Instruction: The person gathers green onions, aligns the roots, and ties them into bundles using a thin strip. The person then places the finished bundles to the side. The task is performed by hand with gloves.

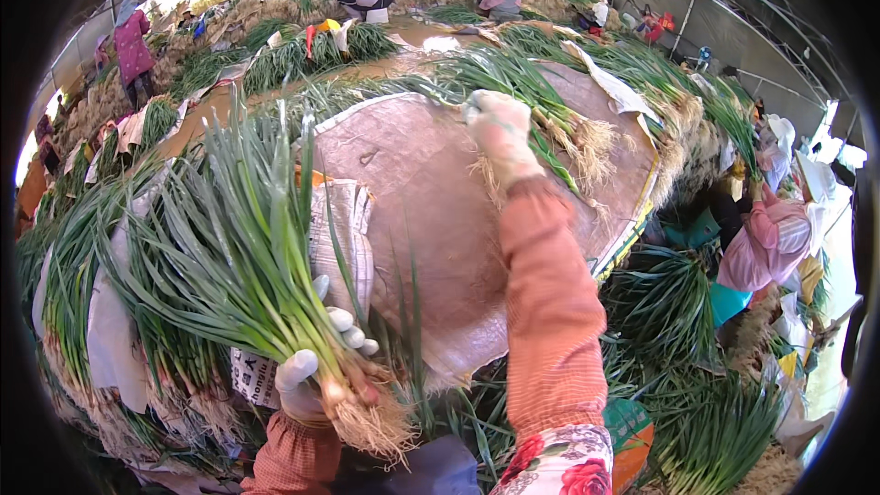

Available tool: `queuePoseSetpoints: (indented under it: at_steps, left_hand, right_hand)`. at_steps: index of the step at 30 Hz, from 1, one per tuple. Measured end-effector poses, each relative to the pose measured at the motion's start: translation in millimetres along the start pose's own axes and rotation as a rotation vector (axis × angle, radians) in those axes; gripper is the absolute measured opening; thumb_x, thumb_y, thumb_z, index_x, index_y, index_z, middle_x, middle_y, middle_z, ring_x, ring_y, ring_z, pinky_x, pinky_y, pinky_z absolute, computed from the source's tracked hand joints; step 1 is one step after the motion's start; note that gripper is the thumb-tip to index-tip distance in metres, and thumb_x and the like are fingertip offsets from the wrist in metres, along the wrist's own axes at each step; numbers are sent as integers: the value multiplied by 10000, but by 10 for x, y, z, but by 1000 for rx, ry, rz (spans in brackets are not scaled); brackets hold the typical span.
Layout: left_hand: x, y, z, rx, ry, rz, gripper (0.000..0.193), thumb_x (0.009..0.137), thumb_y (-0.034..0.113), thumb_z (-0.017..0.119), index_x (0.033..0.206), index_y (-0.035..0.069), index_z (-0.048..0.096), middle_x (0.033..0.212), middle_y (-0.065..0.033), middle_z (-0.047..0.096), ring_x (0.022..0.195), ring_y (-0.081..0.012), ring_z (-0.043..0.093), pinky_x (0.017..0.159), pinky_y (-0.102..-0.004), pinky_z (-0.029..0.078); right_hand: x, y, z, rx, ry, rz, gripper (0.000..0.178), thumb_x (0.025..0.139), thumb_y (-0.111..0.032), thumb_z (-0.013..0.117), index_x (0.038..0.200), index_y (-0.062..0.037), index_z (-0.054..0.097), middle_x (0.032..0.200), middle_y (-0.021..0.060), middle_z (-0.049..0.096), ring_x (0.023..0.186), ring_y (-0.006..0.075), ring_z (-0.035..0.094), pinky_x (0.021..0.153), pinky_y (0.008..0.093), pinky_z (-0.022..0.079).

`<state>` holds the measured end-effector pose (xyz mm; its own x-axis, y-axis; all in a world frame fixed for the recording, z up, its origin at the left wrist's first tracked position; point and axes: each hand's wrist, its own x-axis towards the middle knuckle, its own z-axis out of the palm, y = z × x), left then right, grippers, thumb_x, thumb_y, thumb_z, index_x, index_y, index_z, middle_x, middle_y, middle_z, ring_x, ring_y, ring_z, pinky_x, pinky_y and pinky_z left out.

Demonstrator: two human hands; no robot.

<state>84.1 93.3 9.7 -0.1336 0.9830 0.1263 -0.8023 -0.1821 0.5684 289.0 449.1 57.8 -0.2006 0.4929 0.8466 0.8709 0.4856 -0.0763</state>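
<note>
My left hand (301, 385), in a pale glove, is wrapped round a thick bunch of green onions (275, 266). The bunch leans with its leaves up to the left and its pale roots down by my wrist. My right arm stretches forward across a brownish woven sheet (426, 183). At its far side my gloved right hand (502, 133) is closed on green onion stalks, with some roots hanging below the fingers. Its fingertips are partly hidden. Just right of this hand lies a loose pile of green onions (559, 119), roots toward me.
Green onions (73, 284) lie heaped at left beside a white cloth strip (117, 312). More bundles (660, 302) stand at right, near a person in pink (765, 238). A folded white sack (344, 229) rests on the sheet's left side. Several other people sit or stand farther back.
</note>
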Motion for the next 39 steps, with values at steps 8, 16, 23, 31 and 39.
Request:
queuePoseSetpoints:
  at_steps: [8,16,23,31,39]
  left_hand:
    - [67,-136,139,58,-8,8,921,743,325,692,1487,2,256,1098,-102,616,953,-238,625,782,-432,602]
    - [72,-180,189,105,-20,45,854,801,324,661,1485,-1,268,1138,-92,618,991,-228,618,854,-396,570]
    - [9,-149,110,163,0,50,851,819,315,639,1486,-32,242,1152,-102,628,980,-218,630,857,-390,560]
    - [0,-178,87,215,88,43,904,746,341,667,1483,-10,278,1088,-109,641,945,-244,630,863,-405,550]
    - [71,-188,288,137,-64,-9,803,807,328,636,1469,6,316,1142,-91,618,962,-223,621,842,-403,560]
  right_hand:
    - [-933,709,-1390,193,-288,-54,662,729,-341,784,1298,-79,569,1289,144,586,1186,311,562,1028,411,439]
    - [-684,459,-662,-367,-415,-192,322,782,-305,701,1077,-175,702,1010,56,701,990,270,651,958,441,415]
    - [-431,1250,-1199,147,-111,301,758,660,-389,817,1297,-57,573,1274,153,613,1167,316,587,1011,426,446]
    - [-498,1630,-822,-25,-502,913,1150,701,-454,791,1547,-66,116,1407,224,493,1215,310,574,963,422,471]
    - [-690,825,-1036,-996,-467,-507,547,879,-195,553,1405,-57,484,1509,169,391,1362,275,420,1151,409,294]
